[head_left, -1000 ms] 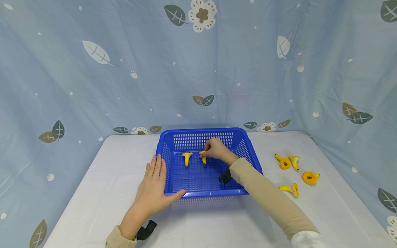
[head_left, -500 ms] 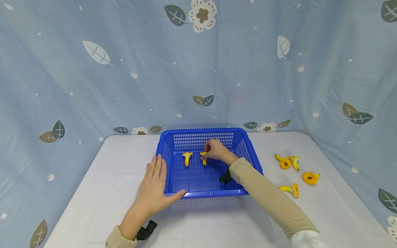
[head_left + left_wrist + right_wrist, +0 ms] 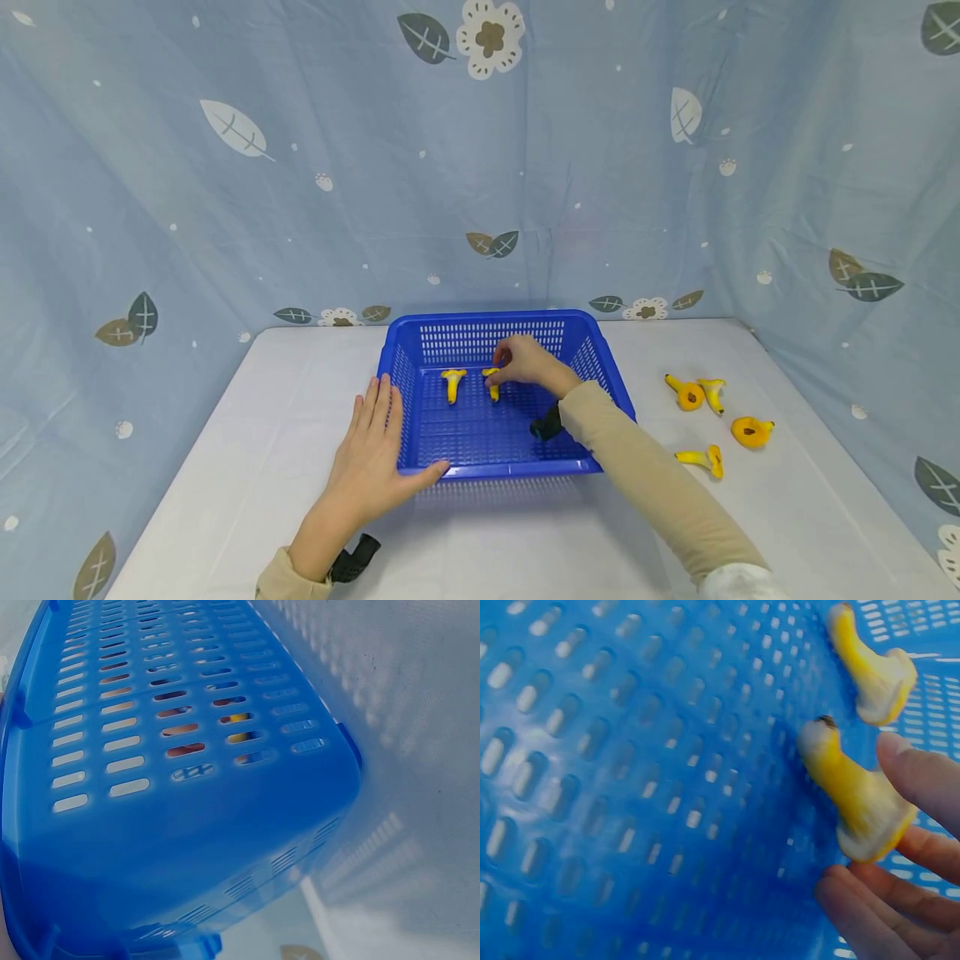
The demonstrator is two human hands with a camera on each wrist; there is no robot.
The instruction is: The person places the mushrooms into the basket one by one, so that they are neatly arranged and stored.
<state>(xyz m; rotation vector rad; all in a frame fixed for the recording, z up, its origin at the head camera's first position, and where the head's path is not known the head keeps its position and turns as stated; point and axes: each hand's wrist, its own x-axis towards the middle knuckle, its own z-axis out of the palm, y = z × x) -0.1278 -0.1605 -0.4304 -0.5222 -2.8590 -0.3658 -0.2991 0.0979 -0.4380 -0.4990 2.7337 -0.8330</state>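
Note:
A blue plastic basket (image 3: 510, 468) with slotted walls stands on the table. Inside it, my right hand (image 3: 527, 364) has its thumb and fingers around the cap of a yellow chanterelle mushroom (image 3: 832, 769), whose stem points toward the front. Another chanterelle (image 3: 452, 385) lies to its left on the basket floor, apart from the hand. My left hand (image 3: 371, 467) rests against the basket's left front corner with fingers straight and thumb along the front rim. In the left wrist view, the basket's slotted wall (image 3: 172, 825) covers most of the scene, and the left fingers are mostly hidden.
On the white table (image 3: 300, 400) right of the basket lie several more chanterelles, among them a single one (image 3: 752, 431) on the far side and one (image 3: 702, 459) nearer the front. A patterned blue curtain (image 3: 337, 208) hangs behind and at both sides.
My right hand stays at the same chanterelle and its wrist shifts only slightly. The left hand and the basket have not moved.

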